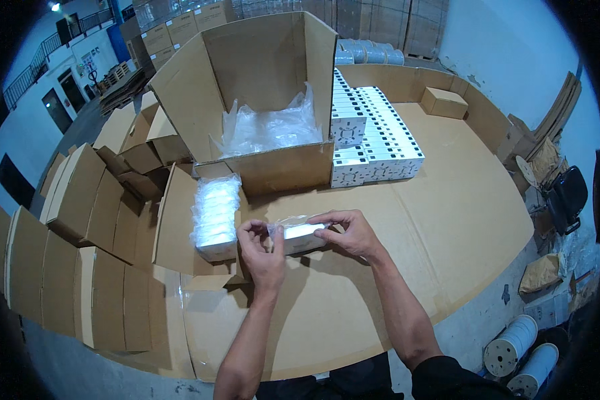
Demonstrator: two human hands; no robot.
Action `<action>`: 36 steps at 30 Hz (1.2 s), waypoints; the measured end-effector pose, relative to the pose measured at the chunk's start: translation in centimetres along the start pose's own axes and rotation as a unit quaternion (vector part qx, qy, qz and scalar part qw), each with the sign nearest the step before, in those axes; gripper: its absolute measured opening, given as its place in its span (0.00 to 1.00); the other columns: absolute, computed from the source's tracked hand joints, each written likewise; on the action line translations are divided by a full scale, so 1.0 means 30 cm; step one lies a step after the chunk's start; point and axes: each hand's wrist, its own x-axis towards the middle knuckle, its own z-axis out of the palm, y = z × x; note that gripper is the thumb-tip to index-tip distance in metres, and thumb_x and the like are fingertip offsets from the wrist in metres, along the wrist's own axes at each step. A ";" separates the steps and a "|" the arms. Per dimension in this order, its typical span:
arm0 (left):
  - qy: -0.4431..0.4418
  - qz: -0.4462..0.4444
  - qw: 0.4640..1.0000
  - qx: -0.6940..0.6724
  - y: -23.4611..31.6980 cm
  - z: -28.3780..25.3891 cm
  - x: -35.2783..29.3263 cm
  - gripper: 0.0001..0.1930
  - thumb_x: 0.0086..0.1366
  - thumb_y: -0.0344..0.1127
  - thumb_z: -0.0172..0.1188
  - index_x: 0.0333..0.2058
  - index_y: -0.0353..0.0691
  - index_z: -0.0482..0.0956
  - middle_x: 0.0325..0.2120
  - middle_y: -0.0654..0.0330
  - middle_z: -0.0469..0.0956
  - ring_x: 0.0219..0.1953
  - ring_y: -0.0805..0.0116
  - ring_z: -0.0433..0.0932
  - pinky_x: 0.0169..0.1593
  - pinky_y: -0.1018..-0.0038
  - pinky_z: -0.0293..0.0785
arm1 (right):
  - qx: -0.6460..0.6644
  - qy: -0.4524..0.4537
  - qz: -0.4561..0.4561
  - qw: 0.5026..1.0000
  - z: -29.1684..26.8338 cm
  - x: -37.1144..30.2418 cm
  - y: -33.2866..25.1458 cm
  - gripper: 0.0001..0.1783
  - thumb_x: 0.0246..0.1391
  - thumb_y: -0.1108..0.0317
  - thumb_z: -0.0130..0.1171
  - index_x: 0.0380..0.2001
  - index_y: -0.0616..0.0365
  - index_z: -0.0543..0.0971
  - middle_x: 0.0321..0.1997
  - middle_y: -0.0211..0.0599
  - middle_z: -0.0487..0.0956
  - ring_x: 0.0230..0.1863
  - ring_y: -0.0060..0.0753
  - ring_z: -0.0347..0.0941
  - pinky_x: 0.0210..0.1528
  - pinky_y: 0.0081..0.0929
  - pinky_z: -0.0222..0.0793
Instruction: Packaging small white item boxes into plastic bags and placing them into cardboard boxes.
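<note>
In front of me on the cardboard-covered table is a small white box with clear plastic film over its top and left end. My left hand pinches the film at the left end, fingers curled. At the other end my right hand grips the box between thumb and forefinger. Just left of my left hand, a row of white boxes in clear plastic bags stands inside an open carton.
Behind my hands a tall open carton holds clear plastic bags. Stacked white printed boxes stand to its right. Empty cartons crowd the left side. A small brown box sits at the far right, and cable spools lie on the floor.
</note>
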 end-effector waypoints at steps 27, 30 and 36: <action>-0.165 -0.012 0.981 0.104 0.014 -0.021 0.004 0.15 0.60 0.24 0.70 0.46 0.34 0.82 0.40 0.59 0.83 0.44 0.73 0.79 0.48 0.75 0.77 | 0.026 -0.013 0.067 0.997 -0.027 -0.008 -0.010 0.15 0.55 0.68 0.69 0.46 0.56 0.86 0.34 0.29 0.83 0.28 0.15 0.72 0.25 0.17 0.67; -0.184 -0.021 0.976 0.115 0.012 -0.038 0.015 0.15 0.61 0.25 0.70 0.47 0.34 0.81 0.39 0.61 0.82 0.42 0.75 0.79 0.44 0.78 0.77 | 0.006 -0.013 0.083 0.996 -0.026 -0.008 -0.032 0.15 0.55 0.67 0.69 0.45 0.57 0.86 0.35 0.30 0.83 0.30 0.16 0.73 0.27 0.18 0.69; -0.198 -0.080 0.975 0.060 -0.013 -0.043 0.013 0.15 0.62 0.26 0.69 0.48 0.35 0.81 0.39 0.62 0.82 0.40 0.77 0.79 0.42 0.80 0.76 | -0.129 -0.013 -0.079 0.988 -0.039 -0.001 -0.034 0.14 0.53 0.68 0.69 0.44 0.57 0.85 0.40 0.34 0.86 0.38 0.29 0.77 0.39 0.27 0.74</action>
